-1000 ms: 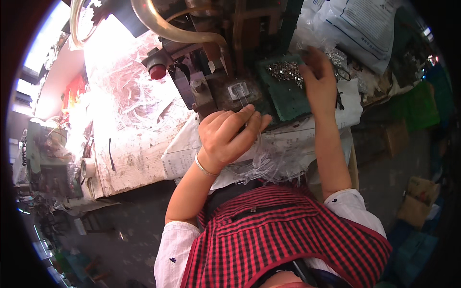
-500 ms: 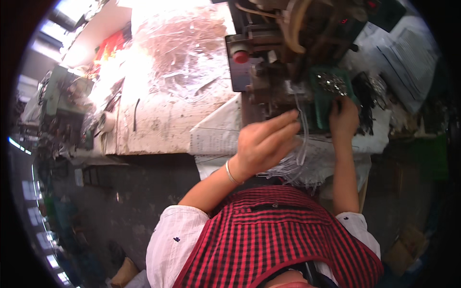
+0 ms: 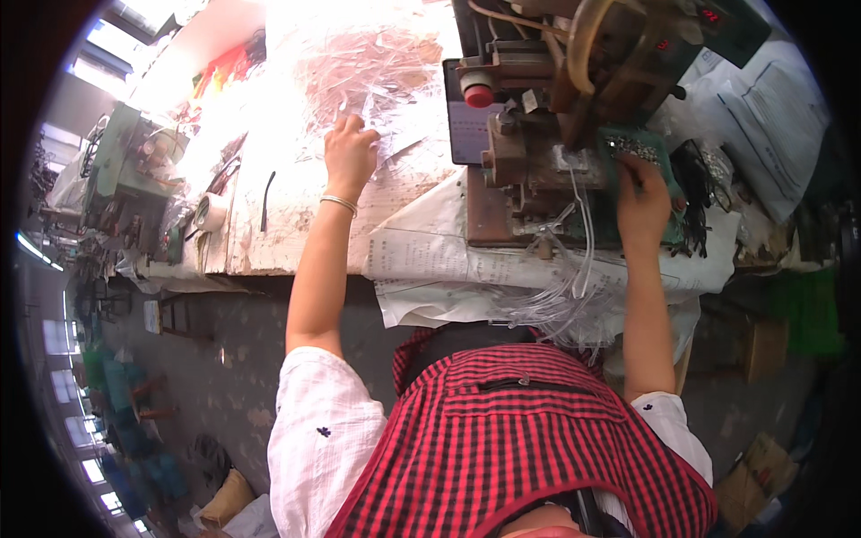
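Note:
My left hand [image 3: 350, 151], curled at the fingertips, is at the edge of a pile of clear plastic strips [image 3: 354, 67]; what it pinches, if anything, is too faint to make out. My right hand [image 3: 644, 202] has its fingers bent down into the green tray [image 3: 678, 231] at the small shiny metal pieces [image 3: 632, 145]; its fingertips are partly hidden. Between my hands stands a worn metal machine [image 3: 505, 152] with a red button [image 3: 478, 95]. A clear strip [image 3: 584, 233] hangs from its small clear fixture [image 3: 571, 160], over more strips [image 3: 556, 303] at the front.
White bags [image 3: 753, 117] and black straps [image 3: 700, 197] lie right of the machine. A tape roll [image 3: 211, 212] and a thin dark tool [image 3: 267, 202] are on the worktable [image 3: 296, 255]. Another machine [image 3: 126, 184] stands at far left, stools [image 3: 175, 318] below.
My left hand has left the strip at the machine and moved up and left to the pile. My right hand remains at the tray, its fingers shifted. The view has swung, shifting the machine rightward.

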{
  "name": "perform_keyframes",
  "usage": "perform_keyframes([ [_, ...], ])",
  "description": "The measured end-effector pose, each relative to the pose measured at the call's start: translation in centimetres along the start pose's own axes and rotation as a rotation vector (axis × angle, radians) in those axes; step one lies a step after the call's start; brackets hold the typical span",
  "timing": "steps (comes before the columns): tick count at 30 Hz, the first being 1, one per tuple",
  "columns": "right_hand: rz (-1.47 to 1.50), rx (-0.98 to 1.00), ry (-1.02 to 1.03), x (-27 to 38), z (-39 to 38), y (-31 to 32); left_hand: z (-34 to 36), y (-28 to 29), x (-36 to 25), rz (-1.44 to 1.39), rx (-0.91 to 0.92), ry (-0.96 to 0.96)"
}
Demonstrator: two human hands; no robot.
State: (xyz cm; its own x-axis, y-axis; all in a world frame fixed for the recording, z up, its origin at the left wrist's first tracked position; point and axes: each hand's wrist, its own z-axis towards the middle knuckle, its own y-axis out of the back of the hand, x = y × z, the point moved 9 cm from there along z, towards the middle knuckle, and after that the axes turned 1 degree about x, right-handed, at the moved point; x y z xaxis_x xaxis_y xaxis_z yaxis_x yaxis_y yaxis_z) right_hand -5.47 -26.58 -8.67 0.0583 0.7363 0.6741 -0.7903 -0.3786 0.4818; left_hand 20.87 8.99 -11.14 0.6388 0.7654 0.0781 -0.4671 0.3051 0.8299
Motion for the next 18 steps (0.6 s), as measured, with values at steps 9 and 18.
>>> perform_keyframes([
  [9, -0.187, -0.161, -0.168, -5.8, -6.6, 10.0, -1.7, 7.8, -0.2, -1.218, -0.404, 0.573],
  [18, 0.254, 0.065, 0.083, 7.4, 0.7, 3.5, -2.4, 3.5, -4.5, -1.283, -0.075, 0.698],
])
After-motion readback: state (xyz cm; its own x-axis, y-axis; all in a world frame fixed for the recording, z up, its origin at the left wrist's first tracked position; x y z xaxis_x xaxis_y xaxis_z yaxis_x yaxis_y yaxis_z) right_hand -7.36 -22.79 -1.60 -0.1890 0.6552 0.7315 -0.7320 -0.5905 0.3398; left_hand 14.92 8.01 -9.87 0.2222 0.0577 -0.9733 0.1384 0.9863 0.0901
